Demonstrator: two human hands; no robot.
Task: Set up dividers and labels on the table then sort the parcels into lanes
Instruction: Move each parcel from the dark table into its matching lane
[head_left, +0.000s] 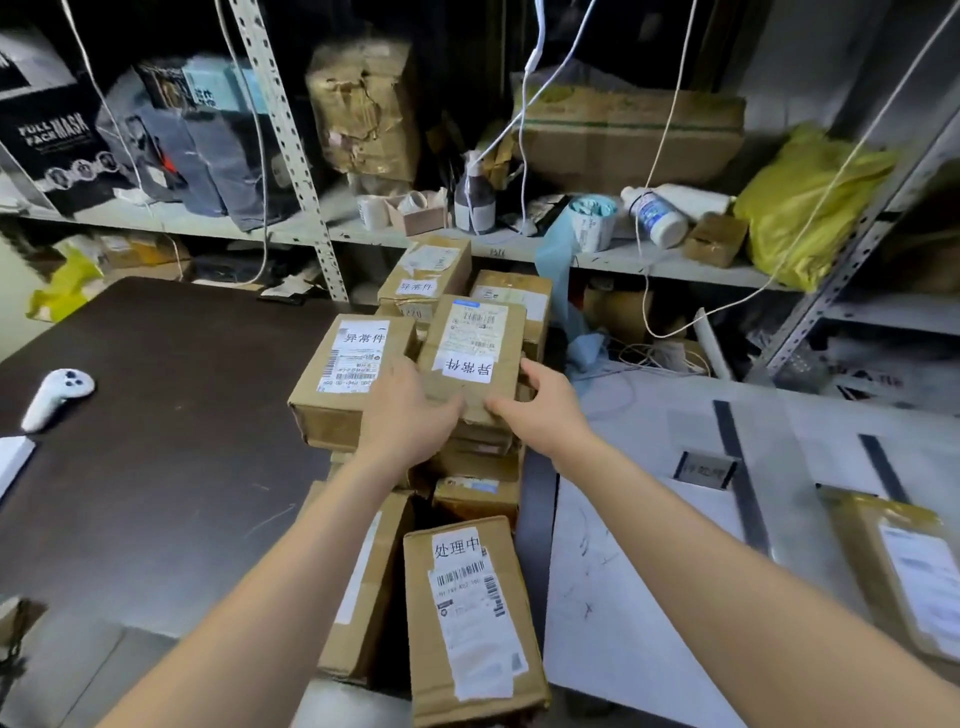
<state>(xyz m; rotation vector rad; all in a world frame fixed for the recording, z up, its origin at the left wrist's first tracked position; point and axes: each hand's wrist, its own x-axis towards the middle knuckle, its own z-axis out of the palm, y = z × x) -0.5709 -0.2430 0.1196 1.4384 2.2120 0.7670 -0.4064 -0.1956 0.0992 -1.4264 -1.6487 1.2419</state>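
Between the dark brown table (156, 441) at nine o'clock and the white table (649, 545) at three o'clock stands a pile of brown cardboard parcels. At its top, near the centre of view, lies a flat brown cardboard parcel with a white shipping label and a handwritten white tag (470, 353); I grip its near end with both hands. My left hand (410, 410) lies on its left near corner, fingers curled over the top face. My right hand (545, 410) clasps the right near corner, thumb on top and fingers down the side. Just beside it at nine o'clock sits a second brown box with a white tag (353, 374), touching my left hand. Toward six o'clock a long brown box with a barcode label (470, 618) leans at the foot of the pile. On the white table, strips of black tape (740, 473) mark lanes, a small grey label card (706, 470) lies beside one strip, and a brown padded mailer (898, 566) rests at four o'clock. A white handheld controller (57, 397) lies on the dark table at nine o'clock.
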